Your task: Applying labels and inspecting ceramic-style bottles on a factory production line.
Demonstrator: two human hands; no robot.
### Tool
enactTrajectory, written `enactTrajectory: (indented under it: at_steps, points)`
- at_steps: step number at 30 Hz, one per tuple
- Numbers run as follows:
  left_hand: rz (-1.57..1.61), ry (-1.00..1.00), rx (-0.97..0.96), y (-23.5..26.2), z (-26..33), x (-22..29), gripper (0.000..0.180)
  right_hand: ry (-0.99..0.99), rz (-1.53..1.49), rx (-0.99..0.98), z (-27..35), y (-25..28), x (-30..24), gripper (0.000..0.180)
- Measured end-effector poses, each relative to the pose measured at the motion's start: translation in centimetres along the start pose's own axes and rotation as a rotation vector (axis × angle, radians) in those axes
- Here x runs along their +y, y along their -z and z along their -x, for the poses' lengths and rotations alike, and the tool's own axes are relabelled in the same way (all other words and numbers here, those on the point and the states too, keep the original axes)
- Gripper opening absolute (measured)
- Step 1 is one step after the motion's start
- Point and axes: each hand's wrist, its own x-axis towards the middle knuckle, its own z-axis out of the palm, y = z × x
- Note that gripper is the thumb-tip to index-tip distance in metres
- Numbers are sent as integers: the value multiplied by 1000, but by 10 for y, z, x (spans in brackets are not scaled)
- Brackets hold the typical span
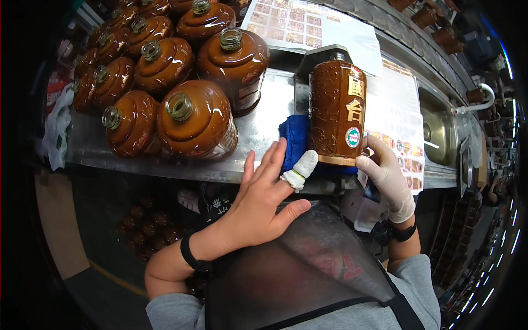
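A brown glossy bottle with raised gold characters and a round green-and-white sticker lies in front of me, its neck pointing away. My right hand, in a thin white glove, grips the bottle's lower right corner, thumb at the base and fingers along the side. Just left of the base, my left hand is open with fingers spread. It is bare except for a white finger cot held by a band on the index finger. A folded blue cloth lies beside and under the bottle. The right fingertips are partly hidden behind it.
Several brown open-necked bottles crowd the metal table at left. Sticker sheets lie at the back, with more on the right. A dark angled holder stands behind the bottle neck. Further right are a sink and white tap.
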Motion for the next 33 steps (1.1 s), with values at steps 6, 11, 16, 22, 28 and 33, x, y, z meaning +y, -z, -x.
enactTrajectory:
  at_steps: [6, 11, 16, 22, 28, 33]
  points:
    - [10, 43, -3, -8, -1, -5, 59, 9, -11, -20, 0, 1, 1, 40]
    - [-25, 71, -19, -11, 1, -11, 61, 64, 24, -1, -2, -1, 1, 39]
    - [51, 52, 10, -6, 3, -6, 57, 44, -5, -5, -1, -1, 0, 38]
    - [21, 17, 6, -4, -4, 1, 59, -14, 50, 10, 1, 1, -3, 39]
    - [-80, -17, 28, 2, -11, 14, 61, 40, 78, 32, -1, 0, 1, 40]
    - [-152, -49, 43, 5, -19, 25, 62, 70, 114, 30, -2, 2, 4, 44]
